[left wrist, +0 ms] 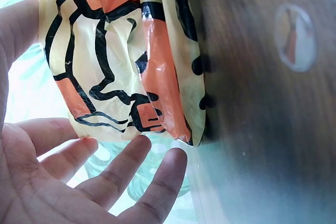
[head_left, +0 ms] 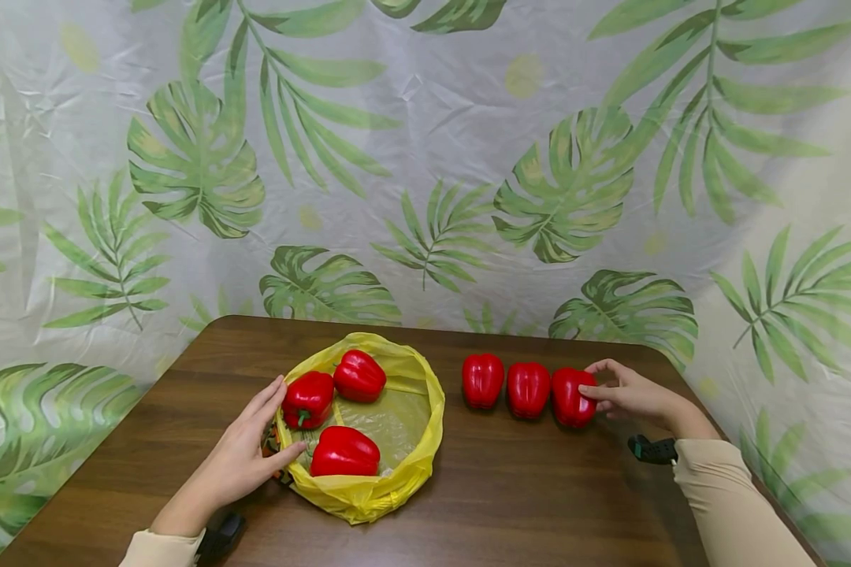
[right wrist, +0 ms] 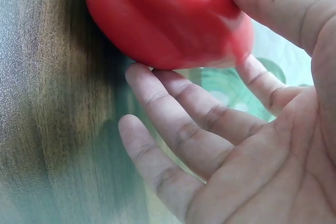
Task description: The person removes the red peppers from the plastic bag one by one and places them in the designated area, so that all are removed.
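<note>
My right hand (head_left: 634, 395) pinches the rightmost red bell pepper (head_left: 571, 398), thumb on its near side and index fingertip behind. Close up in the right wrist view, the thumb and fingertips meet the glossy pepper (right wrist: 168, 19), while the little finger stands off it. To its left, two more red bell peppers (head_left: 528, 390) (head_left: 482, 380) stand in a row. My left hand (head_left: 235, 457) rests with spread, fairly straight fingers against the left side of a yellow plastic bag (head_left: 432, 425). Three red bell peppers (head_left: 308, 400) (head_left: 359, 376) (head_left: 345, 452) lie inside the wide-mouthed bag.
The dark brown wooden table (head_left: 510, 504) has rounded far corners. Behind it hangs a pale leaf-patterned sheet (head_left: 440, 142). A black and orange print covers the bag's left side. Dark wrist straps (head_left: 651, 450) show at both cuffs.
</note>
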Demonstrator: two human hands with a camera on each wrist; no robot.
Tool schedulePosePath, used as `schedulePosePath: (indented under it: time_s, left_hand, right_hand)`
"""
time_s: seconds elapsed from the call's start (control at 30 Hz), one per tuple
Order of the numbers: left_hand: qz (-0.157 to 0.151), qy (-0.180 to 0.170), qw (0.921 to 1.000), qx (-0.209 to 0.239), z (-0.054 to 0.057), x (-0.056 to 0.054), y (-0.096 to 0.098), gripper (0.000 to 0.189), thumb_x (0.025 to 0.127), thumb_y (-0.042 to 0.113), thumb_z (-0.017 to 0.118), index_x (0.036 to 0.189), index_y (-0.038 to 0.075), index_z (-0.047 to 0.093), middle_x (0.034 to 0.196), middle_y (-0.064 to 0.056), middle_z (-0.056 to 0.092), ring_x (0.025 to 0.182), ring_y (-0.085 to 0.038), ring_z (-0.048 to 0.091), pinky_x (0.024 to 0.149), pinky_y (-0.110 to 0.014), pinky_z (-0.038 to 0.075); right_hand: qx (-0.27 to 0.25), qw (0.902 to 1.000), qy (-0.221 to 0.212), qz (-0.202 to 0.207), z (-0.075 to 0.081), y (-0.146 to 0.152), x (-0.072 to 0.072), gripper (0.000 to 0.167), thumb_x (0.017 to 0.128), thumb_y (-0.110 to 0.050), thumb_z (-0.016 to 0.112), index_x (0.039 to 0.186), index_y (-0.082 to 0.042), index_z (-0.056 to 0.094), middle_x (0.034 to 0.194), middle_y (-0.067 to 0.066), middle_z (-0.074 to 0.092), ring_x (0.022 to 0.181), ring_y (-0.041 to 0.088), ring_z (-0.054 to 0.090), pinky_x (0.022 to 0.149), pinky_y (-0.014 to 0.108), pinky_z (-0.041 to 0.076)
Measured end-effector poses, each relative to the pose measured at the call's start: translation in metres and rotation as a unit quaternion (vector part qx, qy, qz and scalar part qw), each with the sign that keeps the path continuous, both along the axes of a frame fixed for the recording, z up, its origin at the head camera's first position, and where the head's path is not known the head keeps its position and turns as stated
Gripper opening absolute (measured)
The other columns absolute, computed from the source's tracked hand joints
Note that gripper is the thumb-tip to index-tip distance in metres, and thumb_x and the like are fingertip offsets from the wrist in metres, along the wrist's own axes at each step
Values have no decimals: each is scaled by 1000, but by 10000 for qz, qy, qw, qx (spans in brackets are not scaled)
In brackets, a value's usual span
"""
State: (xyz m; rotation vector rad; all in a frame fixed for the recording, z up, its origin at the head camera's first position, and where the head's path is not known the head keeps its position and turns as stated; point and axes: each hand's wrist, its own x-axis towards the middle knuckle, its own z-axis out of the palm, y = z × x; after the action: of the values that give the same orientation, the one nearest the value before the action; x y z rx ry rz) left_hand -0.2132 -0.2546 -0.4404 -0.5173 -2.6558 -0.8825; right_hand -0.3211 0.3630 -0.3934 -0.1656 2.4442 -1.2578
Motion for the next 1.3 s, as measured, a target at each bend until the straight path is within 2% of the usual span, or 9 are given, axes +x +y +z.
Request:
schedulePosePath:
  time_s: [0.37,0.67,0.8,0.9,1.07,1.23,1.3]
  left_hand:
    - [34,7,10000,-34,1,1,0,95,93,35,86,164,-5,37,174,-23,32,154,-49,41,116,-69,42]
    - [6,-15,10000,18,1,1,0,95,94,35,85,164,-6,37,174,-24,31,154,-50,40,116,-70,41]
    - [-18,-28,10000,42,2,1,0,94,94,34,85,164,-6,36,174,-25,31,154,-51,40,116,-71,42]
    - [-13,-30,10000,23,2,1,0,95,93,34,85,164,-6,37,173,-25,31,153,-51,40,116,-70,42]
    - [2,-21,10000,-3,2,1,1,95,93,34,86,164,-5,37,173,-24,31,153,-50,41,117,-68,41]
    - [-11,9,10000,3,1,0,0,94,93,33,86,164,-6,37,173,-24,32,153,-50,41,116,-69,41]
    - [-17,15,10000,6,0,0,0,94,93,33,86,163,-6,37,173,-25,32,153,-50,41,116,-69,41]
  right_hand:
    - [74,9999,71,-18,-1,2,-1,66,110,-35,61,154,2,29,118,12,68,101,25,69,85,37,60]
    - [-8,9999,79,-102,-2,4,-2,64,112,-32,59,155,2,27,119,13,67,98,23,69,83,37,61]
    - [-17,9999,72,-113,0,5,-3,65,111,-33,60,156,2,27,124,17,67,100,23,70,88,40,61]
    - [81,9998,145,-87,2,6,-3,67,111,-35,60,157,3,27,133,23,65,108,26,71,95,46,61]
    - [308,9981,529,65,9,7,-2,66,112,-33,58,156,7,29,143,36,59,121,37,70,105,60,58]
    - [489,9937,1006,39,19,1,-4,63,112,-33,59,155,6,33,146,37,56,124,40,66,95,49,60]
    - [610,9905,1233,44,23,-5,-4,62,112,-34,59,155,4,35,148,36,56,128,43,64,95,47,60]
